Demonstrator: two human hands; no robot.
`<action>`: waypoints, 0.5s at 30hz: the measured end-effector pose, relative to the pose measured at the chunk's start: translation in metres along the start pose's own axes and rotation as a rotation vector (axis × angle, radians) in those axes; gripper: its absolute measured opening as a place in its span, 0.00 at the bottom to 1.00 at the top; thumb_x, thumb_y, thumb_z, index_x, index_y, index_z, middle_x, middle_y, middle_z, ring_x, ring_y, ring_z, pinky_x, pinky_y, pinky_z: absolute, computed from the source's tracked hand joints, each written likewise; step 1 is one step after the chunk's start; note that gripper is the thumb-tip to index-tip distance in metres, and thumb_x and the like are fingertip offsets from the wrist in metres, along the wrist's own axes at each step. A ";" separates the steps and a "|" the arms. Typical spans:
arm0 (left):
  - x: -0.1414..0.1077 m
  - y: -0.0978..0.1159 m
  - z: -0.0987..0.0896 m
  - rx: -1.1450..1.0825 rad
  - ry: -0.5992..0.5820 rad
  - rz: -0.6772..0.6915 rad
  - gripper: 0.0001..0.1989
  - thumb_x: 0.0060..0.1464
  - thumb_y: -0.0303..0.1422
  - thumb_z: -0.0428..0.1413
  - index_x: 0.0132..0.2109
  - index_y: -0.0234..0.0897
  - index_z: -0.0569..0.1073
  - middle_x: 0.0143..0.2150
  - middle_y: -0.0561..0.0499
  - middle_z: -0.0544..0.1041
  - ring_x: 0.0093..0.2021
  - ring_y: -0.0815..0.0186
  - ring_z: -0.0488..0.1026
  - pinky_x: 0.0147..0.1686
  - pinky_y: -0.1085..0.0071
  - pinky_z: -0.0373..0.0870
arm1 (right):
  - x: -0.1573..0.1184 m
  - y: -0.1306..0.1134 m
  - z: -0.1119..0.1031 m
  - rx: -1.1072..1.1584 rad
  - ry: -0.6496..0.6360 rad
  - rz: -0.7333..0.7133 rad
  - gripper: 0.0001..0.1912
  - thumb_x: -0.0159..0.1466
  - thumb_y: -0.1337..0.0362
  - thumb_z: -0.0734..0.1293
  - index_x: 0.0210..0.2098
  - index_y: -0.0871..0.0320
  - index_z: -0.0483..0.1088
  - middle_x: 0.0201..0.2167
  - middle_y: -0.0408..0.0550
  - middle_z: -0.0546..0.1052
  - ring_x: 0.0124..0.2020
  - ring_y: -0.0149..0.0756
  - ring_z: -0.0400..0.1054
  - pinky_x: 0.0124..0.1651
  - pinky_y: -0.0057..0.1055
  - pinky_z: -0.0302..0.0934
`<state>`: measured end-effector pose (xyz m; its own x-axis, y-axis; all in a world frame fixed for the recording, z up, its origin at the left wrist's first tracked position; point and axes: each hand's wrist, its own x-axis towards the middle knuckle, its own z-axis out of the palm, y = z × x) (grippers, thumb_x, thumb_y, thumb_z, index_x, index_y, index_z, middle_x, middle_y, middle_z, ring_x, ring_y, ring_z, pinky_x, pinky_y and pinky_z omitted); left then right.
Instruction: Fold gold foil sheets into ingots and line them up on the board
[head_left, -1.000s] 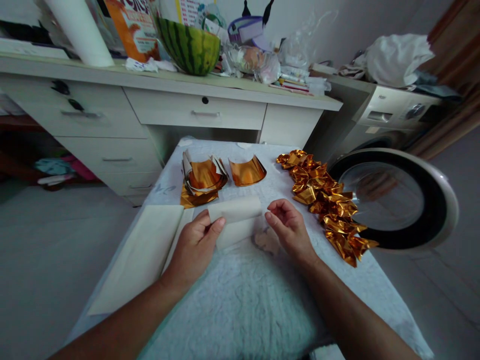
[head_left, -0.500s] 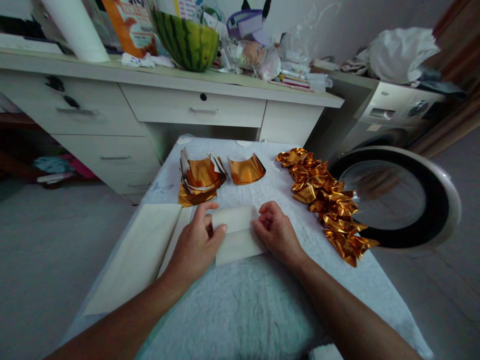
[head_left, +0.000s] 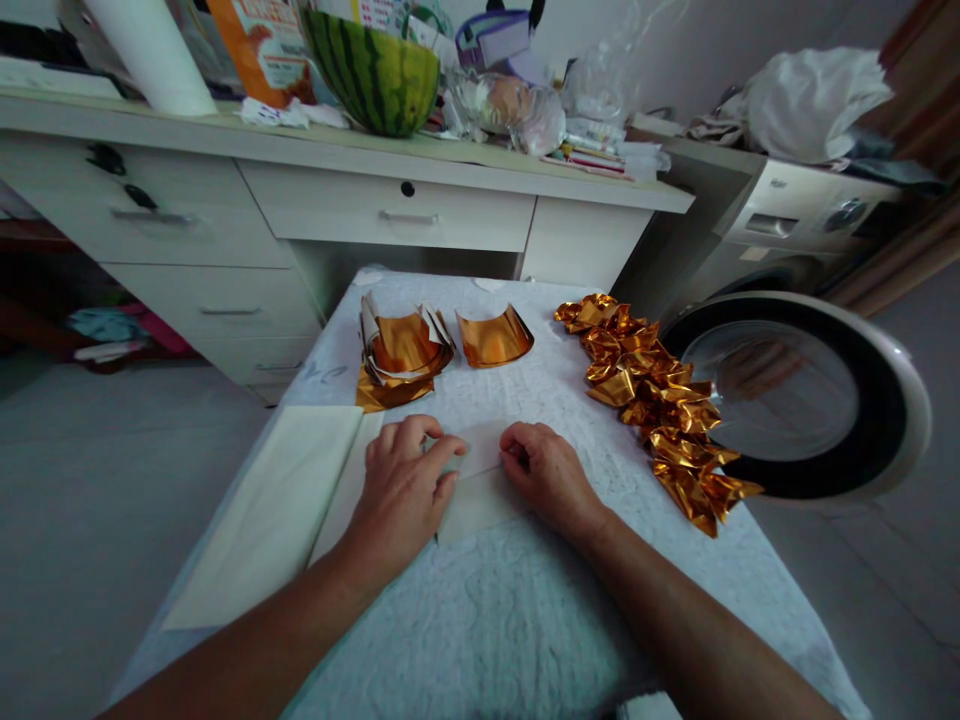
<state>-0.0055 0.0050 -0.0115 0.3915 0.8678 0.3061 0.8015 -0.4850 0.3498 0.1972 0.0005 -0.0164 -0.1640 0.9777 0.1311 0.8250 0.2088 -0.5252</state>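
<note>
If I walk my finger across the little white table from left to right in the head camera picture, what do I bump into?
Pale paper sheets → left hand → folded pale sheet under both hands → right hand → pile of crinkled gold foil shapes along the table's right edge.

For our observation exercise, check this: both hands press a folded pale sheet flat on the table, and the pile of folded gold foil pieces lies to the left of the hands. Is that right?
Not quite. In the head view the gold foil pile lies to the right of the hands. The left hand and right hand do press the pale sheet on the table.
</note>
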 end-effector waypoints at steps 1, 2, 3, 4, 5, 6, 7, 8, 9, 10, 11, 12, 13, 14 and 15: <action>0.000 0.000 0.002 -0.057 -0.030 0.056 0.14 0.54 0.23 0.54 0.46 0.42 0.76 0.46 0.46 0.70 0.48 0.55 0.66 0.47 0.57 0.67 | 0.000 0.000 0.000 -0.007 -0.004 -0.003 0.05 0.61 0.72 0.63 0.34 0.57 0.69 0.28 0.44 0.72 0.32 0.34 0.64 0.36 0.29 0.54; 0.000 -0.001 0.005 -0.115 -0.074 0.111 0.17 0.55 0.21 0.51 0.47 0.42 0.76 0.46 0.47 0.70 0.47 0.58 0.66 0.47 0.60 0.68 | 0.001 0.000 0.000 -0.010 -0.008 -0.004 0.05 0.61 0.71 0.63 0.34 0.57 0.69 0.28 0.44 0.72 0.32 0.34 0.64 0.36 0.29 0.54; 0.000 -0.002 0.007 -0.168 -0.124 0.163 0.19 0.56 0.19 0.49 0.49 0.42 0.75 0.45 0.48 0.71 0.46 0.60 0.67 0.46 0.62 0.69 | 0.001 -0.001 -0.001 -0.008 -0.011 -0.004 0.05 0.61 0.71 0.63 0.34 0.57 0.69 0.28 0.44 0.72 0.32 0.34 0.64 0.36 0.30 0.54; 0.000 -0.003 0.010 -0.196 -0.173 0.190 0.21 0.57 0.18 0.47 0.51 0.43 0.74 0.45 0.49 0.72 0.46 0.61 0.67 0.46 0.64 0.69 | 0.001 -0.001 -0.002 -0.001 -0.015 -0.006 0.05 0.61 0.71 0.63 0.34 0.57 0.69 0.28 0.44 0.72 0.32 0.34 0.64 0.36 0.30 0.54; -0.001 -0.004 0.012 -0.197 -0.196 0.204 0.22 0.57 0.18 0.47 0.52 0.43 0.74 0.44 0.49 0.72 0.46 0.61 0.68 0.46 0.64 0.69 | 0.002 -0.001 -0.004 0.014 -0.022 -0.010 0.04 0.61 0.71 0.63 0.34 0.57 0.69 0.28 0.44 0.72 0.32 0.34 0.64 0.36 0.30 0.54; -0.001 -0.004 0.014 -0.192 -0.218 0.211 0.23 0.57 0.18 0.46 0.53 0.43 0.73 0.44 0.50 0.72 0.46 0.62 0.68 0.46 0.64 0.70 | 0.002 -0.001 -0.005 0.042 -0.030 -0.015 0.04 0.61 0.70 0.63 0.34 0.57 0.69 0.28 0.44 0.71 0.31 0.34 0.64 0.36 0.30 0.54; -0.001 -0.004 0.015 -0.182 -0.229 0.211 0.23 0.58 0.18 0.46 0.53 0.43 0.73 0.44 0.50 0.73 0.45 0.62 0.68 0.46 0.64 0.70 | 0.001 0.000 -0.007 0.085 -0.041 -0.022 0.05 0.60 0.71 0.63 0.35 0.57 0.69 0.27 0.43 0.71 0.31 0.33 0.64 0.36 0.30 0.55; -0.002 -0.003 0.014 -0.174 -0.238 0.210 0.23 0.58 0.18 0.45 0.53 0.42 0.73 0.44 0.49 0.73 0.45 0.62 0.68 0.46 0.63 0.70 | 0.001 0.001 -0.009 0.139 -0.057 -0.031 0.07 0.60 0.72 0.63 0.36 0.57 0.70 0.26 0.42 0.71 0.30 0.33 0.64 0.35 0.29 0.55; -0.002 -0.002 0.013 -0.172 -0.246 0.207 0.22 0.58 0.18 0.45 0.53 0.41 0.73 0.44 0.49 0.72 0.45 0.61 0.68 0.47 0.63 0.69 | 0.000 0.002 -0.011 0.201 -0.074 -0.036 0.09 0.60 0.73 0.61 0.37 0.56 0.70 0.26 0.41 0.70 0.29 0.32 0.64 0.35 0.29 0.55; -0.002 0.000 0.011 -0.176 -0.251 0.202 0.21 0.58 0.18 0.46 0.53 0.40 0.73 0.44 0.49 0.72 0.45 0.61 0.69 0.47 0.63 0.69 | -0.001 0.004 -0.013 0.263 -0.094 -0.042 0.12 0.59 0.74 0.60 0.39 0.56 0.70 0.25 0.40 0.70 0.28 0.31 0.64 0.34 0.28 0.56; -0.002 0.002 0.009 -0.181 -0.266 0.196 0.19 0.59 0.20 0.47 0.53 0.40 0.73 0.44 0.48 0.72 0.46 0.61 0.69 0.48 0.62 0.69 | -0.002 0.006 -0.015 0.312 -0.108 -0.048 0.15 0.59 0.76 0.58 0.41 0.56 0.70 0.25 0.39 0.70 0.28 0.31 0.64 0.35 0.28 0.56; -0.002 0.003 0.006 -0.186 -0.265 0.187 0.16 0.60 0.24 0.50 0.52 0.39 0.73 0.45 0.48 0.72 0.47 0.60 0.68 0.49 0.60 0.69 | -0.003 0.008 -0.017 0.341 -0.118 -0.055 0.17 0.59 0.76 0.58 0.42 0.56 0.69 0.26 0.39 0.71 0.29 0.31 0.65 0.35 0.28 0.57; -0.002 0.005 0.004 -0.190 -0.276 0.179 0.15 0.60 0.28 0.53 0.53 0.40 0.73 0.46 0.48 0.72 0.48 0.59 0.68 0.50 0.59 0.68 | -0.004 0.009 -0.019 0.351 -0.127 -0.065 0.18 0.59 0.77 0.57 0.43 0.56 0.69 0.28 0.40 0.72 0.30 0.31 0.65 0.36 0.28 0.58; -0.003 0.006 0.002 -0.190 -0.286 0.172 0.16 0.59 0.32 0.56 0.54 0.40 0.72 0.47 0.47 0.71 0.49 0.57 0.68 0.51 0.57 0.68 | -0.004 0.011 -0.021 0.348 -0.138 -0.077 0.18 0.59 0.77 0.58 0.44 0.56 0.69 0.30 0.41 0.72 0.32 0.32 0.66 0.38 0.29 0.59; -0.003 0.006 0.000 -0.189 -0.295 0.168 0.19 0.57 0.35 0.59 0.55 0.40 0.72 0.48 0.47 0.71 0.49 0.56 0.68 0.51 0.56 0.68 | -0.005 0.012 -0.023 0.340 -0.155 -0.095 0.18 0.58 0.77 0.59 0.45 0.56 0.69 0.32 0.42 0.73 0.34 0.33 0.66 0.39 0.29 0.59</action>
<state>-0.0016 -0.0004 -0.0105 0.6450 0.7555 0.1149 0.6290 -0.6103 0.4815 0.2207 -0.0022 -0.0040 -0.3320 0.9401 0.0778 0.5800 0.2685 -0.7691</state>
